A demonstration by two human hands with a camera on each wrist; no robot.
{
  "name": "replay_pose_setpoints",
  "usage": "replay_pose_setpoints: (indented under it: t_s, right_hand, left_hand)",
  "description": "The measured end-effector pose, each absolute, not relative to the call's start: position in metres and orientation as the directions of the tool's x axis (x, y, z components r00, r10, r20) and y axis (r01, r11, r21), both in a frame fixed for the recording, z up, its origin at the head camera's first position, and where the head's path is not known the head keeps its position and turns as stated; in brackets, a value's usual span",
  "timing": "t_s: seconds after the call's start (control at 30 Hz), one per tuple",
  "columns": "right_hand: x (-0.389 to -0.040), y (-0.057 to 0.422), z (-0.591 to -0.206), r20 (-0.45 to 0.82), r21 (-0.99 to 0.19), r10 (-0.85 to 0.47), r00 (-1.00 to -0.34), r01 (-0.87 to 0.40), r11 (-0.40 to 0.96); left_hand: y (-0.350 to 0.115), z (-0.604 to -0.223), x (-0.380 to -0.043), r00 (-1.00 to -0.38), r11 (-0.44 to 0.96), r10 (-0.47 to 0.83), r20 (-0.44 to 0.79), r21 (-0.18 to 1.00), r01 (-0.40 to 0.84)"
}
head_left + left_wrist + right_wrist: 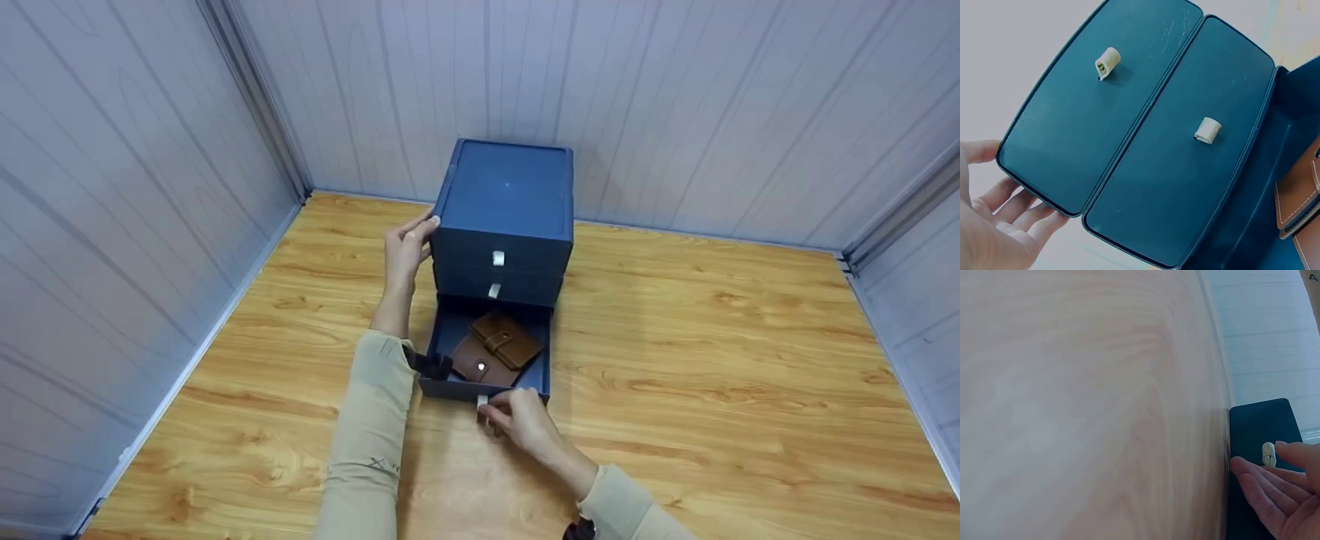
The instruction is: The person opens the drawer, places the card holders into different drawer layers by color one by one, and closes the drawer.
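A blue drawer cabinet (504, 191) stands on the wooden table with its bottom drawer (450, 390) pulled out. Inside lie two brown leather wallets with snap straps: the smaller wallet (517, 343) partly overlaps the larger wallet (472, 354). My left hand (407, 251) rests against the cabinet's left side near its upper front corner, its fingers extended along the side in the left wrist view. At the front of the open drawer, my right hand (525, 424) pinches the pale pull tab (482, 401) between thumb and index finger.
The upper two drawers are closed, each with a pale tab: the top tab (498, 258) and the middle tab (494, 290). A pale panel wall (675, 112) rises behind the cabinet, with more panels at both sides. Wooden tabletop (720, 375) extends around the cabinet.
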State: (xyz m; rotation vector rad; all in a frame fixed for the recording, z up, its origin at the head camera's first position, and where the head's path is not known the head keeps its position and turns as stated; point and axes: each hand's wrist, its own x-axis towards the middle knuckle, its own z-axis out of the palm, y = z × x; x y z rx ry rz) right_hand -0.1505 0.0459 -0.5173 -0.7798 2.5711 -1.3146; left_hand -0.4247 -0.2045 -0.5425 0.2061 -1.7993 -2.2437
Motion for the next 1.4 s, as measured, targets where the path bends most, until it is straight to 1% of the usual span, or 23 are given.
replay_pose_setpoints:
  t_s: [0.1, 0.17, 0.27, 0.3, 0.33, 0.5, 0.53, 0.67, 0.77, 0.8, 0.93, 1.23, 1.33, 1.4]
  right_hand:
    - [-0.151, 0.045, -0.517, 0.106, -0.797, -0.508, -0.855, -0.379, 0.471]
    - [-0.153, 0.044, -0.517, 0.122, -0.791, -0.501, -0.857, -0.388, 0.473]
    - [-0.155, 0.042, -0.518, 0.155, -0.770, -0.487, -0.860, -0.414, 0.486]
    - [-0.156, 0.042, -0.518, 0.167, -0.760, -0.482, -0.860, -0.424, 0.493]
    - [-0.156, 0.042, -0.518, 0.175, -0.753, -0.477, -0.861, -0.430, 0.499]
    - [-0.161, 0.040, -0.518, 0.190, -0.737, -0.460, -0.868, -0.435, 0.518]
    - [-0.162, 0.039, -0.517, 0.191, -0.733, -0.459, -0.868, -0.437, 0.521]
    - [-0.167, 0.038, -0.518, 0.212, -0.705, -0.457, -0.864, -0.459, 0.541]
    - [-0.171, 0.037, -0.517, 0.223, -0.697, -0.452, -0.864, -0.466, 0.546]
    - [-0.173, 0.037, -0.517, 0.227, -0.694, -0.451, -0.863, -0.468, 0.547]
    - [-0.178, 0.036, -0.517, 0.242, -0.686, -0.443, -0.864, -0.475, 0.552]
    - [-0.193, 0.035, -0.517, 0.248, -0.687, -0.415, -0.875, -0.461, 0.561]
    - [-0.198, 0.035, -0.517, 0.270, -0.671, -0.402, -0.875, -0.470, 0.574]
    - [-0.201, 0.035, -0.516, 0.282, -0.663, -0.388, -0.877, -0.471, 0.582]
  left_hand:
    - [-0.200, -0.524, -0.410, -0.956, -0.206, -0.292, -0.009, 0.977, 0.054]
    - [-0.194, -0.504, -0.394, -0.956, -0.217, -0.288, -0.051, 0.976, 0.013]
    - [-0.188, -0.484, -0.377, -0.950, -0.205, -0.303, -0.070, 0.979, -0.007]
    - [-0.189, -0.488, -0.382, -0.953, -0.224, -0.294, -0.071, 0.975, -0.003]
    - [-0.188, -0.483, -0.378, -0.955, -0.239, -0.285, -0.083, 0.971, -0.013]
    - [-0.189, -0.488, -0.383, -0.953, -0.218, -0.293, -0.071, 0.976, -0.006]
    - [-0.187, -0.482, -0.376, -0.949, -0.195, -0.307, -0.071, 0.981, -0.011]
    - [-0.191, -0.493, -0.386, -0.952, -0.212, -0.299, -0.059, 0.977, 0.006]
    - [-0.197, -0.513, -0.402, -0.959, -0.218, -0.283, -0.016, 0.975, 0.048]
    - [-0.200, -0.525, -0.410, -0.958, -0.207, -0.285, 0.016, 0.975, 0.078]
    - [-0.206, -0.548, -0.428, -0.957, -0.212, -0.285, 0.059, 0.969, 0.123]
    - [-0.207, -0.552, -0.432, -0.950, -0.204, -0.307, 0.063, 0.970, 0.130]
    - [-0.208, -0.553, -0.433, -0.953, -0.197, -0.297, 0.052, 0.974, 0.114]
    - [-0.206, -0.545, -0.427, -0.957, -0.187, -0.288, 0.026, 0.979, 0.083]
